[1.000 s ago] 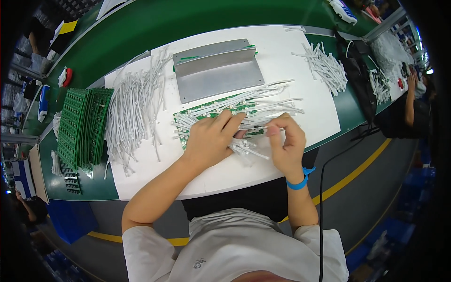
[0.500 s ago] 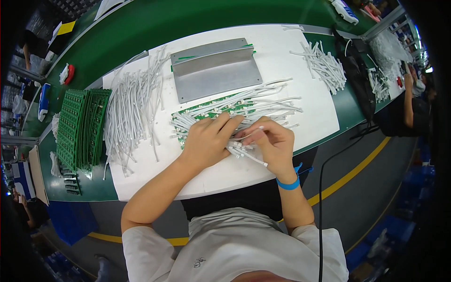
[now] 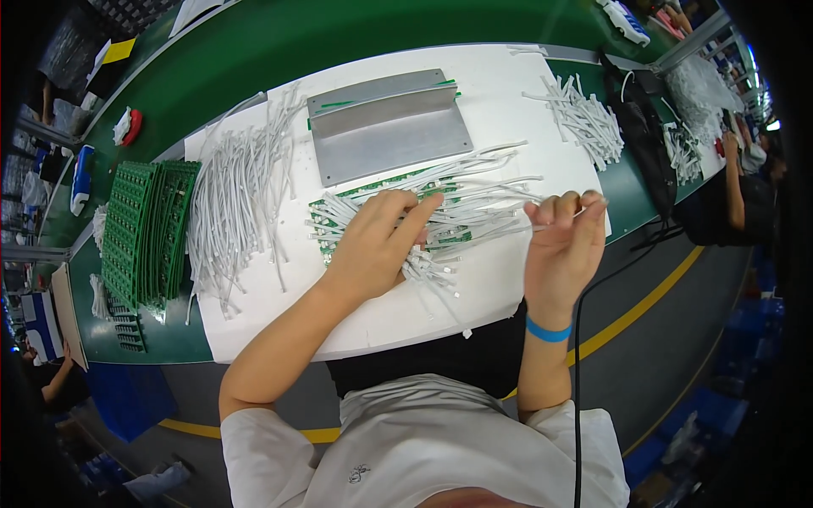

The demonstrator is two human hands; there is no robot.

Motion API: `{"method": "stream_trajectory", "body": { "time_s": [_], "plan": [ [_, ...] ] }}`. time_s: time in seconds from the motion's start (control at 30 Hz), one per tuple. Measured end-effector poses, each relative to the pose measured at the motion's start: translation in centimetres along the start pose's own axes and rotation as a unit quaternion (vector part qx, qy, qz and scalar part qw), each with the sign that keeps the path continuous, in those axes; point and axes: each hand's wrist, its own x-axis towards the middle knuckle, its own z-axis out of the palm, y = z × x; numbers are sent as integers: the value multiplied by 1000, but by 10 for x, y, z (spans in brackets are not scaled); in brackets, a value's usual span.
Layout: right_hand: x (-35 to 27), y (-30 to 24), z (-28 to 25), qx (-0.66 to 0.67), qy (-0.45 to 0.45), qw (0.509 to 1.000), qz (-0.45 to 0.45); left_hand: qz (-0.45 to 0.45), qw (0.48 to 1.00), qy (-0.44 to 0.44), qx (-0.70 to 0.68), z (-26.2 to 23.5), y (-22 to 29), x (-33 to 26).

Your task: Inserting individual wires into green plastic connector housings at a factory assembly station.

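My left hand (image 3: 378, 240) lies over a green circuit board (image 3: 373, 184), fingers curled around a bundle of short white cables (image 3: 429, 269) whose connector ends stick out below its fingertips. More white cables (image 3: 487, 190) fan out from the board to the right. To the right of the board my right hand (image 3: 563, 241) is raised, with thumb and fingers pinched together on a thin white cable (image 3: 532, 227) that runs back toward the board. Most of that cable is hidden by the fingers. Much of the board is covered by cables and my left hand.
A grey metal angled fixture (image 3: 389, 127) stands behind the board on the white sheet (image 3: 500, 93). Many loose white cables (image 3: 241, 203) lie left, and another pile (image 3: 584, 123) lies far right. Stacked green circuit boards (image 3: 148, 229) stand at the left. A black cord (image 3: 579, 364) hangs at right.
My right hand has moved right and slightly up, away from my left hand, drawing a cable out. My left hand stays nearly in place over the board.
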Motion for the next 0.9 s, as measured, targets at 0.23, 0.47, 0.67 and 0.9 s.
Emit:
{"method": "stream_trajectory", "body": {
  "time_s": [0.23,0.47,0.67,0.9],
  "plan": [
    [28,-24,-28,-414,-191,859,234,50,995,-53,71,5,-1,4],
    [22,-2,-17,-465,-289,832,89,17,993,-64,94,5,0,6],
    [38,-14,3,-560,-348,747,83,-3,994,-53,100,5,3,7],
    [39,-7,-6,-547,-363,752,69,18,994,-53,96,6,0,5]
  ]
}}
